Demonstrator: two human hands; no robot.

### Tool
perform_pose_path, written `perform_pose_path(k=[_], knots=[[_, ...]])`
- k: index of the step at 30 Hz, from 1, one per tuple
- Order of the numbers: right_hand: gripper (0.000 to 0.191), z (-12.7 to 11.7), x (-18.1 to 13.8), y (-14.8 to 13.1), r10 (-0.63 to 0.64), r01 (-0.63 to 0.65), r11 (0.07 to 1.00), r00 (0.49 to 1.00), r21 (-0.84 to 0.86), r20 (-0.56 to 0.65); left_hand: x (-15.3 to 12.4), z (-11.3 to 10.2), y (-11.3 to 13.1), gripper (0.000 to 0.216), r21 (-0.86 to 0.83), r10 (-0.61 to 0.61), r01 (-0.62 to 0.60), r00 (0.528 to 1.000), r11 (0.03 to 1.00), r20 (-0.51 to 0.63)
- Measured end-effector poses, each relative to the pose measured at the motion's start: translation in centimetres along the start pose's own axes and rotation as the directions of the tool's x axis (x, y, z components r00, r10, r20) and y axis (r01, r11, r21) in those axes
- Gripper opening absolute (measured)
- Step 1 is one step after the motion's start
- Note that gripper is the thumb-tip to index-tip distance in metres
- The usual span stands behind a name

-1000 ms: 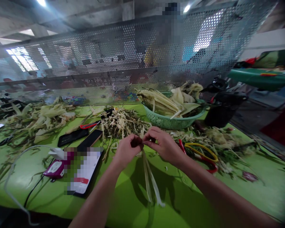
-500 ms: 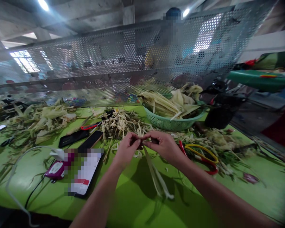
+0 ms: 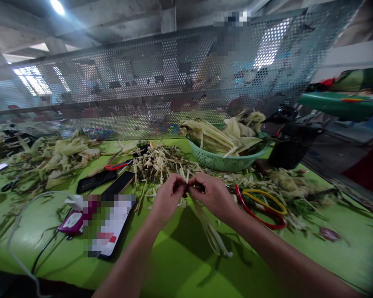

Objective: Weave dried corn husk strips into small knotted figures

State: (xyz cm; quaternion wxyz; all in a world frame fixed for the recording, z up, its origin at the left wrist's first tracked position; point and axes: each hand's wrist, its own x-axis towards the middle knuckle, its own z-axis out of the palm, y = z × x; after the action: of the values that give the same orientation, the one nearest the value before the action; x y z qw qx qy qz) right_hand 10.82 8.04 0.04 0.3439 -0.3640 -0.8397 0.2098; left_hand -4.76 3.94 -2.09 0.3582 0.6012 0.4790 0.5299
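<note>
My left hand [image 3: 169, 198] and my right hand [image 3: 211, 193] meet above the green table, fingertips pinched together. Between them are pale corn husk strips [image 3: 210, 229], whose long ends hang down toward me while short ends stick up above the fingers. The exact spot they grip is hidden by the fingers. Just beyond my hands lies a heap of husk scraps [image 3: 160, 163]. To the right of my right hand rest scissors with red and yellow handles [image 3: 262, 207].
A green basket [image 3: 230, 161] of dried husks stands behind my hands, beside a black container [image 3: 287, 142]. Phones [image 3: 96, 181], a red cutter [image 3: 118, 165] and a purple charger [image 3: 73, 221] with a white cable lie left. A perforated metal screen [image 3: 127, 82] borders the back.
The hanging strip ends have swung slightly right. My fingers have curled in more tightly, and both hands have shifted a little. A person behind the screen has moved.
</note>
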Motion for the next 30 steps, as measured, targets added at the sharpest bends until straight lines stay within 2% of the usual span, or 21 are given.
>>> perform_pose_path(k=[4,7,12,16,22,27,30], knots=[[0.006,0.4,0.1,0.8,0.087,-0.092,0.983,0.996,0.161,0.034,0.1,0.0,0.0,0.011,-0.082,-0.054,0.053,0.998,0.995,-0.017],[0.009,0.6,0.4,1.2,0.160,-0.181,0.916,0.983,0.357,0.087,0.1,0.0,-0.1,0.022,-0.121,-0.072,0.068,0.997,0.990,-0.037],[0.009,0.4,0.8,1.2,0.216,-0.277,0.827,0.960,0.489,0.179,0.0,0.0,0.1,0.012,0.127,0.075,-0.065,0.994,0.990,-0.075],[0.009,0.6,0.7,1.5,0.183,-0.242,0.860,0.968,0.449,0.172,-0.2,0.0,0.5,0.021,0.294,0.181,-0.156,0.981,0.943,-0.062],[0.010,0.4,0.4,1.7,0.127,-0.152,0.950,0.986,0.273,0.107,-0.2,-0.2,0.8,0.013,0.379,0.179,-0.134,0.980,0.915,-0.085],[0.010,0.0,0.4,1.6,0.069,-0.087,0.973,0.993,0.214,0.093,-0.2,-0.3,0.3,0.009,0.366,0.161,-0.122,0.984,0.922,-0.078],[0.011,-0.1,0.4,1.6,0.064,-0.082,0.971,0.994,0.224,0.083,0.0,-0.3,-0.1,0.008,0.264,0.086,-0.067,0.995,0.962,-0.060]])
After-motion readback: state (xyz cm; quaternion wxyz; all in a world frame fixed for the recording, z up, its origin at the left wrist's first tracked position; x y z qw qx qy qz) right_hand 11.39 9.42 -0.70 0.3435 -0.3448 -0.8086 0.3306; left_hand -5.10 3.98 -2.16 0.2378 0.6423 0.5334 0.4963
